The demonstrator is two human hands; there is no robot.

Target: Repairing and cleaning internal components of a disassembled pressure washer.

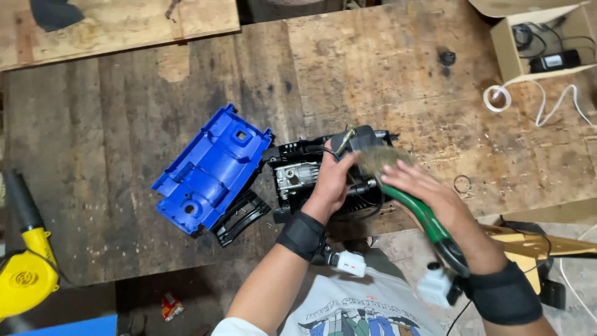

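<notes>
Sitting at the far left edge: yellow blower (25, 274), half off the wooden bench (112, 124). Lying open-side up just left of the middle: blue plastic housing cover (208, 174), touching a black grille piece (242, 214) at its near corner. Resting mid-bench: opened black machine body (311, 177). Pressing down on it and steadying it, fingers curled over the top: left hand (333, 180). Gripping a green-handled brush (410, 199), bristles touching the machine's right side: right hand (429, 196). Parked far right: cardboard box (541, 43), white cord (535, 99) just near it.
</notes>
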